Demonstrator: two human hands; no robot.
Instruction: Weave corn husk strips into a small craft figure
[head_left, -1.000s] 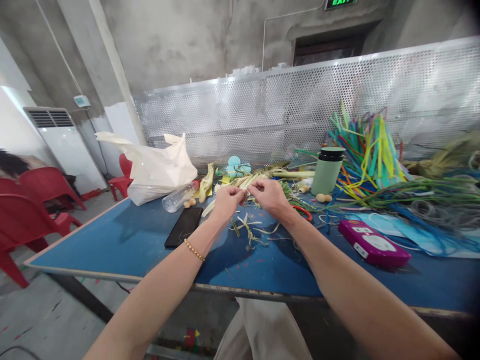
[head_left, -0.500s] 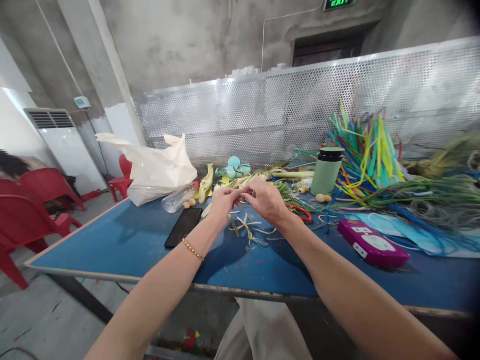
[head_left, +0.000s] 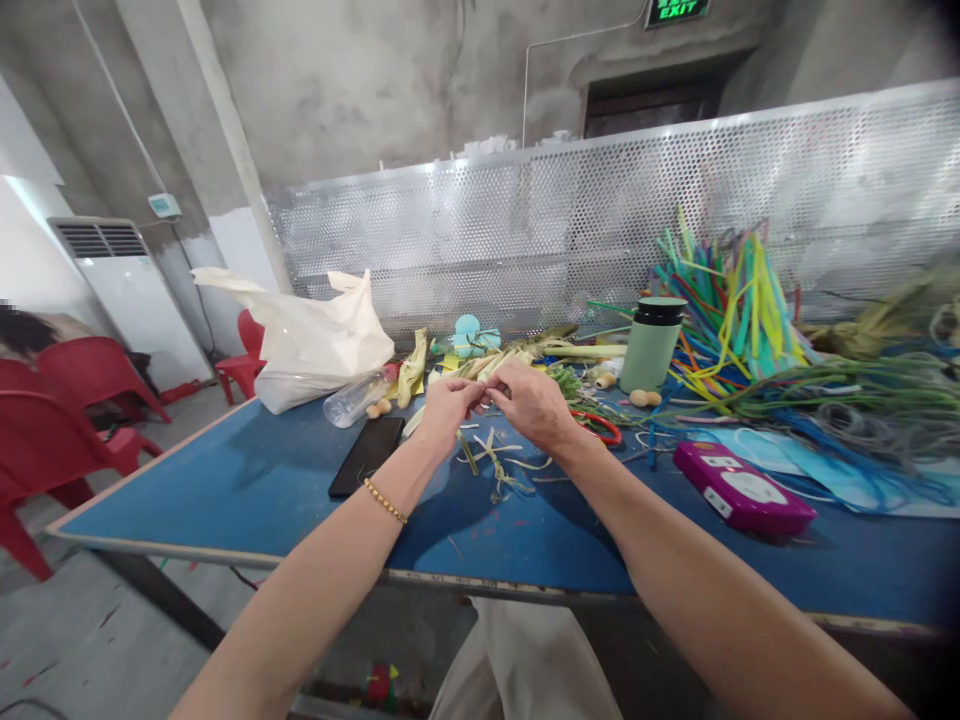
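Note:
Above the blue table (head_left: pixel 247 480), my left hand (head_left: pixel 448 408) and my right hand (head_left: pixel 534 402) meet at the fingertips. Both are closed in a pinch, and what lies between the fingers is too small and hidden to name. Pale and green plant strips (head_left: pixel 517 360) lie just behind the hands. Below them, short cut strips (head_left: pixel 491 455) are scattered on the tabletop. A black phone (head_left: pixel 367 455) rests beside my left forearm, which has a gold bead bracelet. Close to my right wrist is a red-handled tool (head_left: pixel 598 428), partly hidden.
To the left stand a white plastic bag (head_left: pixel 319 335) and a lying clear bottle (head_left: pixel 356 398). On the right are a green tumbler (head_left: pixel 651 350), a purple box (head_left: pixel 742 488), blue face masks (head_left: pixel 795 450) and a heap of coloured strips (head_left: pixel 750 310). A perforated metal panel (head_left: pixel 480 240) closes the back.
My right hand has turned slightly and its fingers have shifted a little at the pinch. My left hand stays nearly where it was. The camera view has moved very slightly.

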